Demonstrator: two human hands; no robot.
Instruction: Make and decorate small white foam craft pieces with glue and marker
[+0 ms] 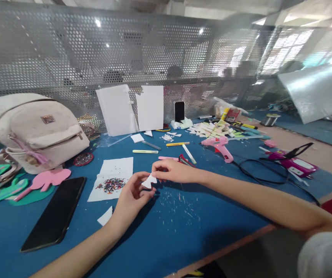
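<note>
Left hand point(129, 197) and right hand point(170, 170) pinch white cutout point(148, 182) between fingers, likely light, easily creased, best held by edges.

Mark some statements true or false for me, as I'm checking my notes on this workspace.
1. The left hand and right hand both touch the small white cutout. True.
2. The pink glue gun is inside the backpack. False: it lies on the blue table, well to the right of the backpack.
3. The multicoloured bits are heaped on a white sheet. True.
4. The large black phone stands upright. False: it lies flat.
</note>
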